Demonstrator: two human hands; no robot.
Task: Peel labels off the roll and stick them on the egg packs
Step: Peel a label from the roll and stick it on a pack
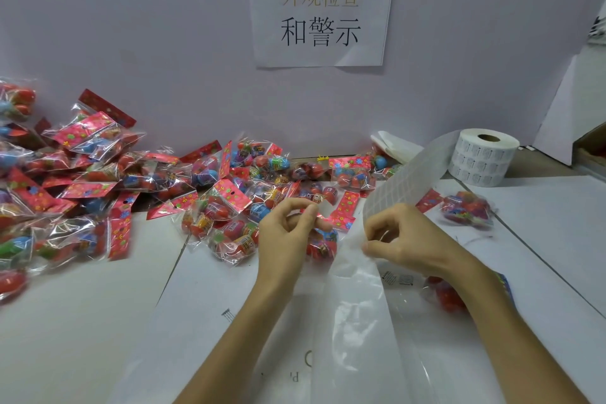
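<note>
Hands meet just ahead of the person, over a white worktop (pixel 82 321) laid with paper sheets.

The left grip (pixel 282 233) is curled, thumb and forefinger tips pressed together just in front of a red header card. Whether a label sits between those tips is too small to tell. An egg pack (pixel 323 248) of red and blue eggs in clear film lies right behind this hand, touching or nearly touching its lower fingers.

The right grip (pixel 400 239) pinches the left edge of the label strip (pixel 403 180) between thumb and fingertips. That strip arcs up and back to the label roll (pixel 482 157), which stands on end at the far right of the worktop, near the wall. Below the pinch, the bare glossy backing (pixel 354 321) runs down toward the person, between the two forearms.

More egg packs are heaped (pixel 98 174) along the far left and across the back of the worktop, against the wall, with red flowered cards and clear bags overlapping. One pack (pixel 467 208) lies alone to the right of the strip, apart from the heap. Another (pixel 449 297) lies partly under the right forearm, with a small printed patch (pixel 398 279) showing just beside it.

On the wall above hangs a paper sign (pixel 321 6) with large Chinese characters, taped at its top left corner.
</note>
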